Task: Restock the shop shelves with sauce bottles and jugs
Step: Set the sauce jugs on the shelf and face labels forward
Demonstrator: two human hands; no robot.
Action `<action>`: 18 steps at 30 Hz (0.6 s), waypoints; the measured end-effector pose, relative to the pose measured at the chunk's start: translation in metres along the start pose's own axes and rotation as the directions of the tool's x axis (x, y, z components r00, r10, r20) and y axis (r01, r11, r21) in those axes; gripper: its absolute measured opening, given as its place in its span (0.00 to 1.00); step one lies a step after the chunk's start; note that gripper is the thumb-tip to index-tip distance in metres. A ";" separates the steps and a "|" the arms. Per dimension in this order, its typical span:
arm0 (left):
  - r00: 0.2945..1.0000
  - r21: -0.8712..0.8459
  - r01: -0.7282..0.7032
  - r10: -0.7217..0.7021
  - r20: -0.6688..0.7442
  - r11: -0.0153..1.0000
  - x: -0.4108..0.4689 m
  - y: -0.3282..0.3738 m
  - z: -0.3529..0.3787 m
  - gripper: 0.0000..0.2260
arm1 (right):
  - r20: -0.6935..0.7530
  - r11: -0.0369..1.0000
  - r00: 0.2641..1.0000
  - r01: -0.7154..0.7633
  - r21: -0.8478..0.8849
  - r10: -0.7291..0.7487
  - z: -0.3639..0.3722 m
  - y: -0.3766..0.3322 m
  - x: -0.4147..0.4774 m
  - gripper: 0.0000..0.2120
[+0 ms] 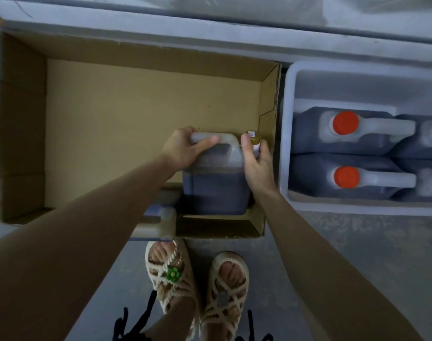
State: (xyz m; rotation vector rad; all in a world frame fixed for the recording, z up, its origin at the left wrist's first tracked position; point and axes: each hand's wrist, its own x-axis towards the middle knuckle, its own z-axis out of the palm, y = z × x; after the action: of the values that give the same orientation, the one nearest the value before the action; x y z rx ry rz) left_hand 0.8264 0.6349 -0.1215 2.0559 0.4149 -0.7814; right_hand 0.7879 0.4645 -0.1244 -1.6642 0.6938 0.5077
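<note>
One jug [215, 185] in carton [136, 107] | left hand [183, 148] grips its handle; right hand [258, 166] wraps its capped neck

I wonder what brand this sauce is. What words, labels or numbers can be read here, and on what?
No text here is readable.
Sticker on the cap of the jug in the cardboard box: too blurred to read.
Orange-capped jugs in the white tub: no label shows.

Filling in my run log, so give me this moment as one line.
left hand: grips handle of translucent plastic jug of dark sauce | right hand: holds jug's capped neck | jug: inside open brown cardboard box
</note>
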 end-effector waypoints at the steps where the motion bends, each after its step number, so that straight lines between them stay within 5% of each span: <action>1: 1.000 0.026 0.004 -0.004 0.004 1.000 -0.002 -0.001 -0.003 0.16 | 0.021 1.000 1.000 0.011 -0.013 -0.011 0.000 -0.006 -0.003 0.20; 8: 0.999 0.085 -0.050 0.051 -0.013 0.995 -0.057 0.045 -0.042 0.19 | 0.005 0.990 0.993 0.121 -0.075 -0.121 -0.010 -0.067 -0.046 0.07; 18: 0.951 0.062 -0.307 0.308 -0.012 0.950 -0.207 0.277 -0.168 0.15 | -0.100 0.930 0.927 0.353 -0.100 -0.362 -0.097 -0.306 -0.193 0.06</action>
State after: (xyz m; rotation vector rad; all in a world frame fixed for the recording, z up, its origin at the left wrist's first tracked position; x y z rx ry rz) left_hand 0.8874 0.6175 0.2580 2.1184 0.0775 -0.5880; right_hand 0.8530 0.4386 0.2435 -1.8569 0.4404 0.1789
